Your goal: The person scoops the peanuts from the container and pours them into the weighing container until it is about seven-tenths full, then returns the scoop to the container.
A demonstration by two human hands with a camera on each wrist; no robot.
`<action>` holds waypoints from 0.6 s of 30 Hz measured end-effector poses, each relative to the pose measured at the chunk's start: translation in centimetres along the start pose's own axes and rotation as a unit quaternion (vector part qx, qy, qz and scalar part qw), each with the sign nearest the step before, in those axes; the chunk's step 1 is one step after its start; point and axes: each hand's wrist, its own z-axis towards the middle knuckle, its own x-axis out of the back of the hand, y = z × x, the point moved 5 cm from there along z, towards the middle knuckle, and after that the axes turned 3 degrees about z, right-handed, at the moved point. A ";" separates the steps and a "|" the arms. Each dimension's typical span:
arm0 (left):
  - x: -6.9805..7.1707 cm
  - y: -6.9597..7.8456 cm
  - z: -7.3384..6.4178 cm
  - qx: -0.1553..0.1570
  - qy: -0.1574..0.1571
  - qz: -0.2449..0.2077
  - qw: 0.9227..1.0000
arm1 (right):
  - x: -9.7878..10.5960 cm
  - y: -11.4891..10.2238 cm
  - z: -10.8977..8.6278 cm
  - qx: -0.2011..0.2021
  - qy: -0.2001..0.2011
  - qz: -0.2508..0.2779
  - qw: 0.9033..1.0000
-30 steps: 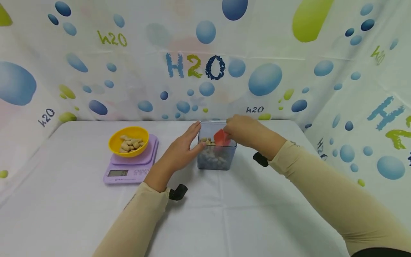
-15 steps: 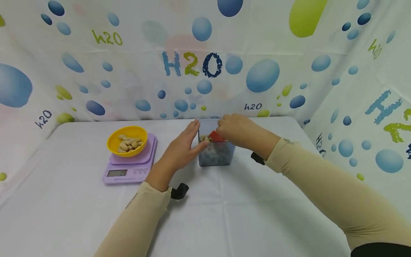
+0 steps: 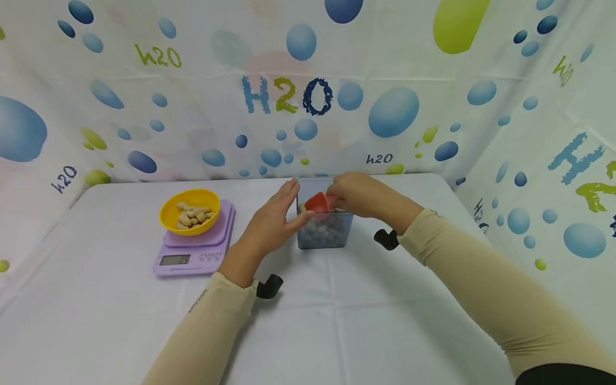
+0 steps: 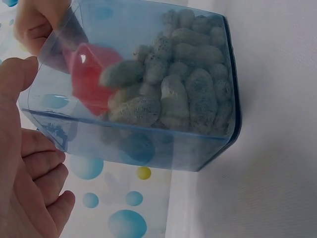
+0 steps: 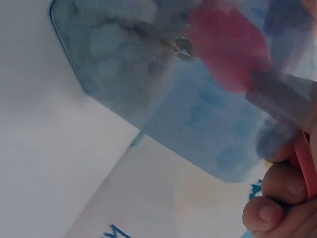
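Observation:
A clear bluish plastic box (image 3: 322, 235) with unshelled peanuts (image 4: 188, 96) in its lower part stands near the table's back edge. My right hand (image 3: 358, 192) grips the handle of a red scoop (image 3: 317, 202), reaching in over the box's right side. The scoop's head is inside the box, against the peanuts, as the left wrist view shows through the wall (image 4: 91, 74). My left hand (image 3: 269, 227) rests at the box's left side, fingers extended along it and thumb at the front rim. In the right wrist view, fingers (image 5: 282, 183) curl around the scoop's pink-red handle.
To the left, a purple kitchen scale (image 3: 192, 259) carries a yellow bowl (image 3: 166, 215) with several peanuts (image 3: 192, 218) inside. A white cloth covers the table (image 3: 308, 331), and a printed curtain (image 3: 212, 117) hangs directly behind it.
My right hand has shifted left with the scoop, which went down among the peanuts and now shows higher, tipped toward the box's left side. My left hand keeps its place at the box.

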 end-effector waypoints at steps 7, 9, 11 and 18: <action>0.0 0.0 -0.1 0.006 -0.008 -0.008 1.000 | -0.6 0.5 0.1 -0.031 0.027 0.048 0.998; 0.0 0.0 -0.1 0.012 -0.010 -0.010 1.000 | -0.8 0.6 0.2 -0.029 0.027 0.058 0.998; 0.0 -0.1 -0.1 0.016 -0.012 -0.011 1.000 | -0.8 0.8 0.3 -0.031 0.022 0.070 0.997; -0.1 -0.1 0.0 0.016 -0.012 -0.013 1.000 | -0.9 2.0 0.2 -0.060 0.015 0.111 0.992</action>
